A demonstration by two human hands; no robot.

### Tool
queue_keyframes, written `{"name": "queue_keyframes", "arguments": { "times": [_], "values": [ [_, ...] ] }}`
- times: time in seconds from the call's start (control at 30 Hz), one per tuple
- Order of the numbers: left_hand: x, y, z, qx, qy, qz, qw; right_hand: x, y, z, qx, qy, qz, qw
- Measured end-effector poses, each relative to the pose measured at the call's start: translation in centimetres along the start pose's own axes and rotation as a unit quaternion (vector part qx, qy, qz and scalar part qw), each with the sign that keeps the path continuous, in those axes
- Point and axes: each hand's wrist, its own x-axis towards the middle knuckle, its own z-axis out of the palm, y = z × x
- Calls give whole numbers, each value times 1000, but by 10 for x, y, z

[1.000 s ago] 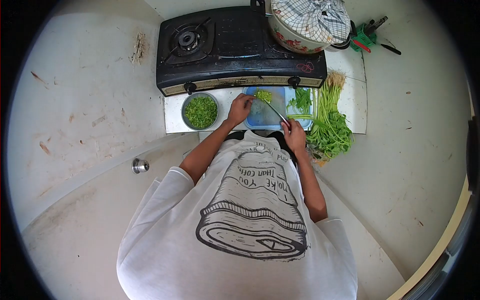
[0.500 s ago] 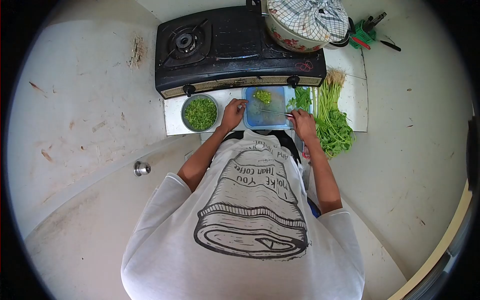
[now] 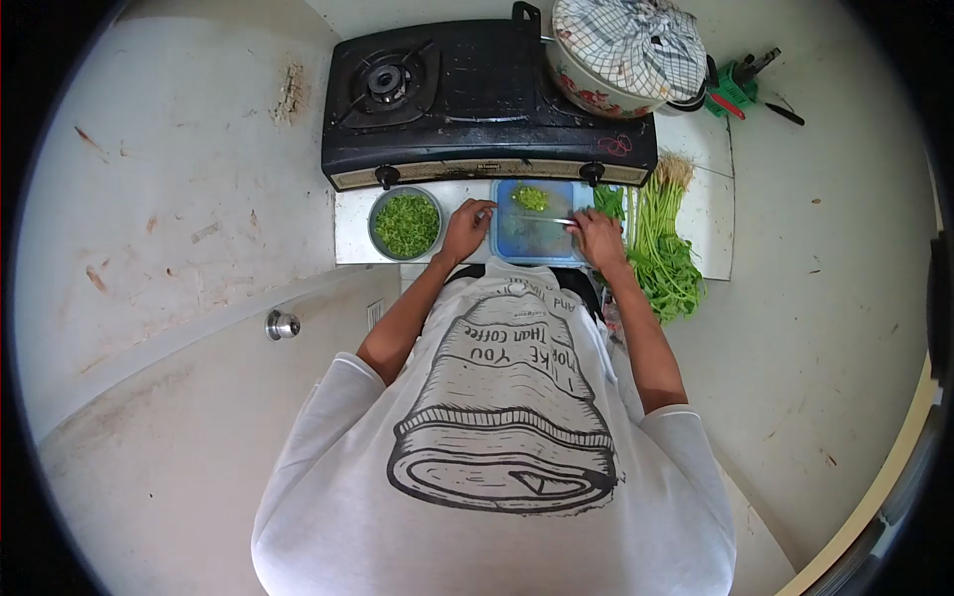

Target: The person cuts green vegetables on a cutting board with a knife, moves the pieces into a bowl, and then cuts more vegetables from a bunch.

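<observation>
My right hand [image 3: 598,240] is closed around a knife [image 3: 547,220], its blade pointing left across the blue chopping board [image 3: 537,244]. A small heap of chopped greens [image 3: 531,198] lies on the board, beyond the blade. At the board's left edge is my left hand [image 3: 467,231], fingers bent and thumb a little apart; whether the fingertips touch the rim is hard to see. A round bowl [image 3: 373,238] filled with chopped greens stands left of that hand. Cut leaves [image 3: 608,202] sit just past my right hand, beside a bunch of long-stemmed leafy greens [image 3: 664,253] with roots.
Behind the board stands a black two-burner stove [image 3: 477,89]. A floral pot [image 3: 596,91] topped with a checked cloth [image 3: 636,45] rests on its right side. A green basket [image 3: 733,87] with utensils is at the back right. A door knob [image 3: 282,325] shows at left.
The knife has turned to lie more level across the board, and my right hand has shifted slightly over the board's right edge. My left hand stays by the board. The whole view has shifted slightly.
</observation>
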Motion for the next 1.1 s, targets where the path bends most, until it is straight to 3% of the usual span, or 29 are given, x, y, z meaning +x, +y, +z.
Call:
{"name": "queue_keyframes", "arguments": {
  "times": [0.37,0.53,0.73,0.83,0.97,1.1],
  "values": [
    [-7,15,8,-6,40,-32,999,21,-18,1,21,3,18,1000],
    [-13,45,23,-37,50,-102,993,16,-12,-15,175,-19,42,984],
    [-22,66,48,-18,-1,-63,998,2,1,-15,293,-45,66,953],
    [-23,69,63,9,3,9,1000,-3,15,4,345,-47,71,935],
    [-23,95,72,50,-36,11,998,-12,25,9,438,-73,90,892],
    [-20,100,82,74,-45,9,996,-10,26,9,438,-76,90,891]
  ]
}}
